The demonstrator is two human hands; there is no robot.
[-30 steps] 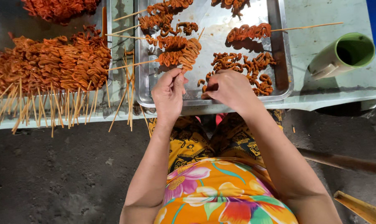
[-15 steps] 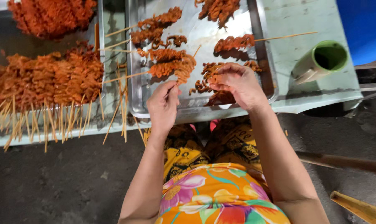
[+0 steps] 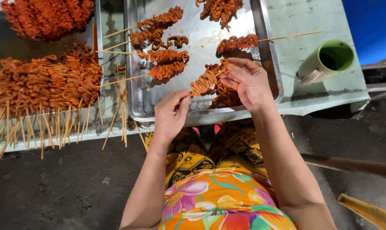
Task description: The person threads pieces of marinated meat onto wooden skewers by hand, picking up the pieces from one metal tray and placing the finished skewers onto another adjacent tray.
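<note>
The left hand (image 3: 170,116) pinches the bare lower end of a thin wooden stick loaded with wet orange-brown meat strips (image 3: 205,81); its fingers are closed tight on the wood. The right hand (image 3: 248,83) curls around the top end of the same stick, its fingertips shut on the meat there. The stick hangs tilted just above the near edge of the big shiny metal tray (image 3: 267,51), over a small heap of loose meat (image 3: 220,96).

The stick looks light and stiff, but thin, so it may snap if bent; its tip is likely sharp. The meat looks soft, floppy and slippery with sauce; squeezing hard may squash it. The dry bare wood is the best place to hold. Finished sticks (image 3: 163,55) lie on the tray; a green plastic cup (image 3: 327,61) stands well apart.
</note>
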